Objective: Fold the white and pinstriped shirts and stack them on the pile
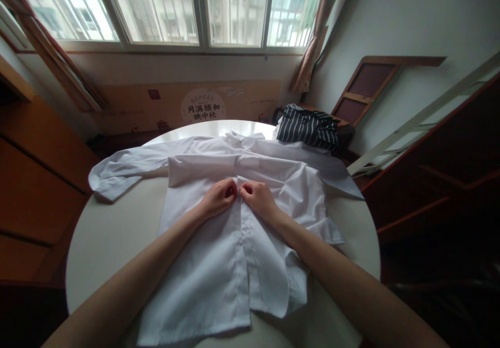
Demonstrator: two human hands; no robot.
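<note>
White shirt [219,244] spread front-up across the round table [101,233], centre frame. Left hand [219,197] and right hand [258,198] meet at mid-placket, each pinching one front edge near a button. The cloth looks light, limp and crease-prone, best gripped along the stiffer placket. Striped garment [308,126] lies upper right.

Shirt [219,244] under both hands: plain white, no pattern. Tabletop [105,233] around hands: pale off-white, glossy beyond shirt. Garment [308,126] beyond right hand [258,198], at far edge: dark navy-black with thin white stripes. Cardboard panel [187,106] far beyond hands: tan, white round label with dark characters. Cabinet [35,181] left of left hand [219,197]: orange-brown wood. Curtains [312,40] by window: dusty brown-pink. Wall right of hands: white.
</note>
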